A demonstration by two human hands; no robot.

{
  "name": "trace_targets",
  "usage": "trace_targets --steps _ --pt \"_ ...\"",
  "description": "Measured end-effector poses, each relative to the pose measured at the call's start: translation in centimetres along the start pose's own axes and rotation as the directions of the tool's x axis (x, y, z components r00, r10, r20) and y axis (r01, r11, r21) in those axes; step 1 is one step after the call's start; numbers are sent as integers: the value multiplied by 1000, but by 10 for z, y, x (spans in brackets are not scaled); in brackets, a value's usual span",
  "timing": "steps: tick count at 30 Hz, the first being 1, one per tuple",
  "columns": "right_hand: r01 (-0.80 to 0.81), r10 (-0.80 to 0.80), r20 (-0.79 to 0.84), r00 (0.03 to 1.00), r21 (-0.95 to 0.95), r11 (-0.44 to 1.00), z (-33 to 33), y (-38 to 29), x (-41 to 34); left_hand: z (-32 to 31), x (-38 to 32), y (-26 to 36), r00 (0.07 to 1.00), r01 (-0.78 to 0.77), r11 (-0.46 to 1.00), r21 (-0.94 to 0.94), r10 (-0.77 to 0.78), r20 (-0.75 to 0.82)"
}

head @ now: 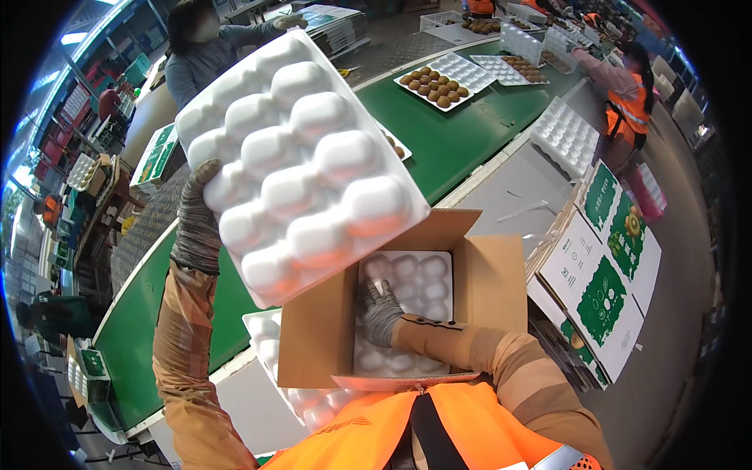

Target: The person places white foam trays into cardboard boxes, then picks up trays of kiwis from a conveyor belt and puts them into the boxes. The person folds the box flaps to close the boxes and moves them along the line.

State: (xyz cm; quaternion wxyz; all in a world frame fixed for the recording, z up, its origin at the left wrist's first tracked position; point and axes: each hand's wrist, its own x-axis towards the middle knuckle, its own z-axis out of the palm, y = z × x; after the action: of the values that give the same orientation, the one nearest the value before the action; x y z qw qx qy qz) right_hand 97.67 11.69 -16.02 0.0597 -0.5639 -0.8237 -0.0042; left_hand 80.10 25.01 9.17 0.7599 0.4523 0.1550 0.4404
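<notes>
My gloved left hand grips the left edge of a white moulded foam fruit tray, which is held tilted above the green conveyor belt. Below and to its right stands a cardboard box with its flaps raised. Inside the box lies another white moulded tray. My gloved right hand reaches into the box and rests on that tray, fingers spread; its fingertips point to the far left corner. What lies under the tray is hidden. More white trays sit left of the box, partly covered by it.
The green conveyor belt carries a tray of kiwifruit and further trays. Flattened printed cartons are stacked at the right, near a leaning empty tray. A co-worker stands across the belt, another at the upper right.
</notes>
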Motion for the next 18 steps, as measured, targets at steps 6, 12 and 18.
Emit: trace_targets --steps 6,12,18 --pt "-119 -70 301 951 565 816 -50 -36 -83 36 -53 -89 963 152 988 26 -154 222" --pt "-351 26 359 933 924 -149 -57 -10 -157 36 -88 -132 893 348 902 256 -402 204" --pt "-162 273 293 916 894 -417 -45 -30 -183 31 -78 -151 799 574 746 339 -600 -32"
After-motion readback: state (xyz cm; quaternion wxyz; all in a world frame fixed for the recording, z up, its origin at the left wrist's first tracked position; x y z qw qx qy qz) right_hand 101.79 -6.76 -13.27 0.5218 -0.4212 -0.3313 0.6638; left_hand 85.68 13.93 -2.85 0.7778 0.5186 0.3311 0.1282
